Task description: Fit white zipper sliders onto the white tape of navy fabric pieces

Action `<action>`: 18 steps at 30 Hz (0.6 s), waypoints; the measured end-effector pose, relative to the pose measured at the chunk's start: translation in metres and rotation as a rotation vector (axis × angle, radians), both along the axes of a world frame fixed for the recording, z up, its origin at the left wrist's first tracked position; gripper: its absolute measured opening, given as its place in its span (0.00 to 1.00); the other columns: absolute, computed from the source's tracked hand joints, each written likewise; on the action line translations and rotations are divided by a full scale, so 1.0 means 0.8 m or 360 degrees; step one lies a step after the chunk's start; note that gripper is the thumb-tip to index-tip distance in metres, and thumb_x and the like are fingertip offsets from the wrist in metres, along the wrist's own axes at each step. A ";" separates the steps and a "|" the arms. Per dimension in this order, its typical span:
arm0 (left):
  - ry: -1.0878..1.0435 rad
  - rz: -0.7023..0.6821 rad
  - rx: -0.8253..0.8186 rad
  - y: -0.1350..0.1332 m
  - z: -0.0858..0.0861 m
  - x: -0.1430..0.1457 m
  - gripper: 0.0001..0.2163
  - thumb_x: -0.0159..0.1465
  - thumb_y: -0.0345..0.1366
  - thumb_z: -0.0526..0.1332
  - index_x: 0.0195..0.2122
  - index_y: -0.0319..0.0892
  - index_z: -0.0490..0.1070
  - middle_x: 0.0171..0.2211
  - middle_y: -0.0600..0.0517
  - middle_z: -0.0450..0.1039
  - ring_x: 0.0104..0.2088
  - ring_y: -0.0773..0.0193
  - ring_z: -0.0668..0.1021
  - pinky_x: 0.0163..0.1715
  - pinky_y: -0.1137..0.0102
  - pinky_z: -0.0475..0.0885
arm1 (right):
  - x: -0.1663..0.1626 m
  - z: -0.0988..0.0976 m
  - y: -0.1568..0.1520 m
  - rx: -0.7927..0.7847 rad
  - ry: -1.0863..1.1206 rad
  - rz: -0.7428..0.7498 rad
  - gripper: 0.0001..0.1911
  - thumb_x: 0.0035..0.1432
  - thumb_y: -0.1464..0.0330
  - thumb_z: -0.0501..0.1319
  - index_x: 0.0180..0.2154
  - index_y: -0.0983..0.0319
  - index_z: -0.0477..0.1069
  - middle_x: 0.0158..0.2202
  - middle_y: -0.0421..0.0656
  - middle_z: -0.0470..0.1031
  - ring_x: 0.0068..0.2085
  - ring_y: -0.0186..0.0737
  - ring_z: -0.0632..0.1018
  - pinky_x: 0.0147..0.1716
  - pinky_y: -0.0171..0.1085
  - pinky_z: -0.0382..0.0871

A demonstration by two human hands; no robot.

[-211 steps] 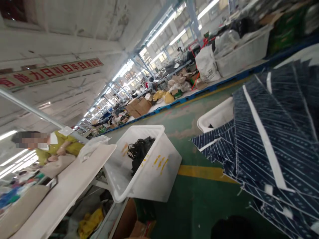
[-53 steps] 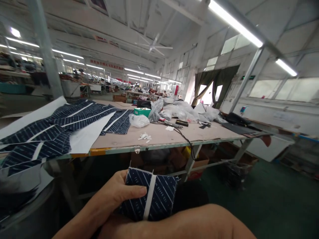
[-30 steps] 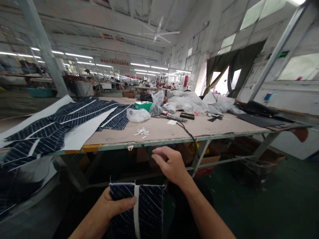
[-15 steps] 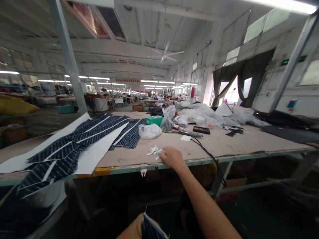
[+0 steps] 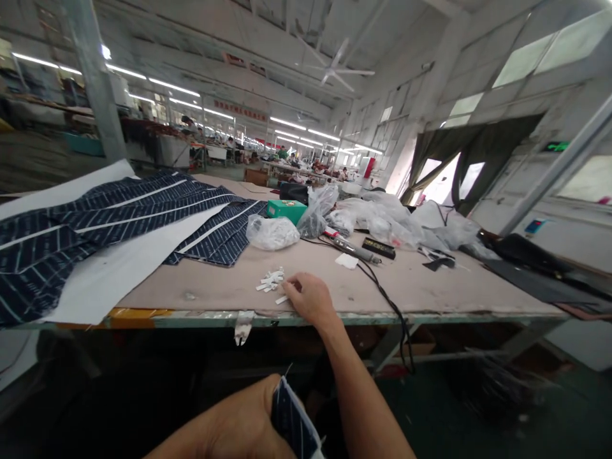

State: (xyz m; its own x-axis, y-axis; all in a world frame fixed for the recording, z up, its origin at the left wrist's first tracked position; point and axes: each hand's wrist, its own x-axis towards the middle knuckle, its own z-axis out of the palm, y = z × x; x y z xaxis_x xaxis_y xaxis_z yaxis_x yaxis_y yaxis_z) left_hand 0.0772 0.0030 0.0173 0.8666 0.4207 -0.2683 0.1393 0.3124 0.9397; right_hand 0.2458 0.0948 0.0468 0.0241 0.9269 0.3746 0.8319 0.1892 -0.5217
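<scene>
My left hand [image 5: 243, 427] is low in the view, closed on a folded navy piece of fabric [image 5: 292, 424] with thin pale stripes. My right hand [image 5: 310, 298] reaches out onto the near edge of the worktable [image 5: 406, 287]. Its fingers are curled down on a small white label [image 5: 281, 299], just beside a little heap of white labels [image 5: 270, 280]. What the fingertips pinch is too small to see clearly.
Long navy striped fabric pieces [image 5: 119, 217] lie on white paper [image 5: 105, 274] at the table's left. Further back are a clear bag [image 5: 272, 233], a green box [image 5: 287, 209], a pen-like tool with black cable [image 5: 356, 250], and more plastic bags [image 5: 382, 217]. People work at distant tables.
My right hand rose from my lap to the table edge and now rests by the white labels. My left hand has kept hold of the navy fabric piece and dropped towards the frame's bottom.
</scene>
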 end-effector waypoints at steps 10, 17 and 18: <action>-0.0159 0.0136 -0.0180 -0.020 0.026 -0.002 0.14 0.40 0.37 0.81 0.20 0.42 0.77 0.18 0.60 0.67 0.21 0.70 0.62 0.23 0.71 0.56 | 0.023 -0.026 0.002 0.0377 0.0722 -0.0047 0.11 0.61 0.66 0.64 0.43 0.61 0.81 0.33 0.42 0.85 0.34 0.42 0.84 0.37 0.37 0.76; -0.0214 0.0244 -0.0331 -0.024 0.004 -0.041 0.15 0.40 0.41 0.82 0.21 0.40 0.79 0.20 0.57 0.71 0.22 0.69 0.65 0.23 0.71 0.55 | 0.014 -0.018 -0.032 0.0516 0.0658 -0.0012 0.08 0.60 0.64 0.66 0.34 0.60 0.81 0.28 0.41 0.82 0.29 0.40 0.80 0.32 0.37 0.74; -0.0216 0.0270 -0.0338 -0.024 0.000 -0.047 0.15 0.40 0.41 0.82 0.21 0.40 0.80 0.19 0.56 0.71 0.22 0.69 0.65 0.23 0.71 0.55 | 0.011 -0.016 -0.043 0.0543 0.0624 -0.0010 0.07 0.59 0.64 0.67 0.32 0.60 0.81 0.29 0.42 0.81 0.30 0.40 0.80 0.33 0.37 0.73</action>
